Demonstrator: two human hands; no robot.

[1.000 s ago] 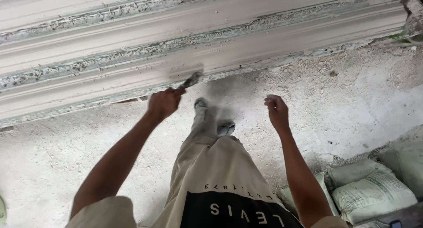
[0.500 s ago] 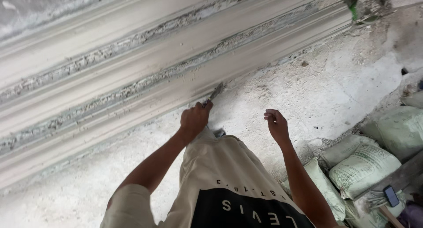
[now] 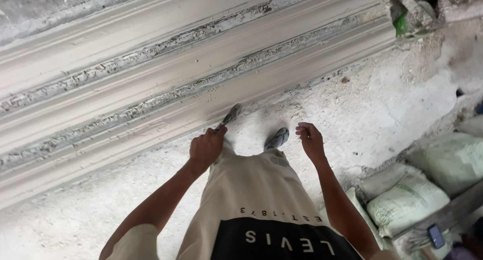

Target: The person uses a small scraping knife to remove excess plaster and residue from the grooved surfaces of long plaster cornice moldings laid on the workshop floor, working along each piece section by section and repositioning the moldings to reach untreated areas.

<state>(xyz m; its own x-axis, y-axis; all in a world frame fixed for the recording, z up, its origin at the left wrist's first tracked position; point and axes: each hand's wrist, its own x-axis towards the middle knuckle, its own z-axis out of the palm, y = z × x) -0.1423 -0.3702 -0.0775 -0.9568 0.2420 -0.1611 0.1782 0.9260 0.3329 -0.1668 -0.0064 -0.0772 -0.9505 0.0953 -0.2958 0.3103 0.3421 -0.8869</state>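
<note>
The person is standing on a rough, dusty floor (image 3: 382,114) and is looking down at a long plaster moulding (image 3: 166,84) that is lying across the far side of the scene, running from the near left to the far right. The left hand (image 3: 205,148) is closing in a fist around the handle of a small trowel (image 3: 228,117), and the blade of this tool is pointing away from the person, with its tip touching the near edge of the moulding or lying just beside it; which one is hard to tell. The right hand (image 3: 310,139) is holding nothing; it is hanging loosely over the floor with the fingers half curled, well apart from the trowel and to the right of it. Between the two hands one shoe (image 3: 277,138) of the person is showing on the floor, just near the moulding. The person is wearing a beige shirt (image 3: 251,199) with a dark band on it. At the near right several pale filled sacks (image 3: 407,202) are lying together on the floor, and a small dark phone (image 3: 435,236) is lying just beside them, near the lower right corner.
</note>
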